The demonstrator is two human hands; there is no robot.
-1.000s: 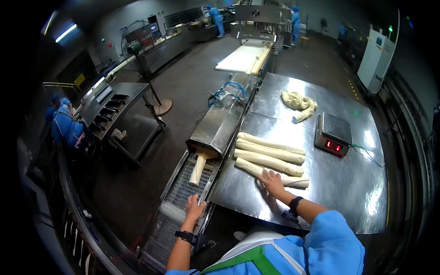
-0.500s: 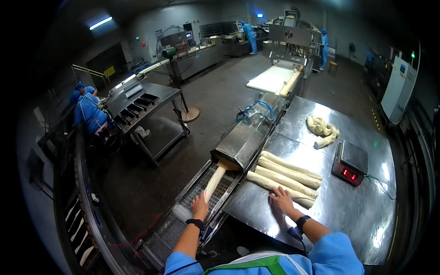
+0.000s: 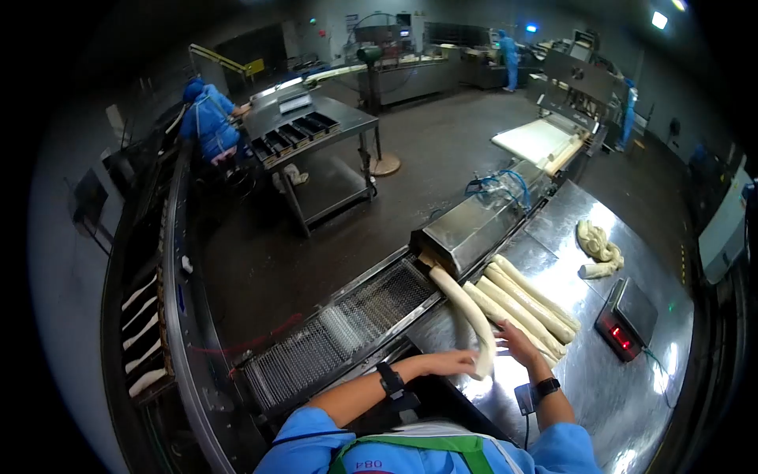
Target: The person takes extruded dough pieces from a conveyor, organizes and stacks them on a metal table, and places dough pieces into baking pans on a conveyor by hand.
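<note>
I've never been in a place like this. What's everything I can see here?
Loose dough rolls: four, it seems, pale cream, side by side on the near table
Emerging dough roll: one, cream, curving from the metal housing
Dough coil: one, cream, beyond the rolls
Scale: one, dark, red digits, right
Near table: one, silver
Metal housing: one, silver, above the mesh conveyor
Mesh conveyor: one, grey, centre
Belt: one, white, behind
Far table: one, grey, left
Trays: several, black, on it
Co-workers: at least three, blue, around the room
Left hand: one, at the emerging roll's end
Right hand: one, beside the loose rolls
</note>
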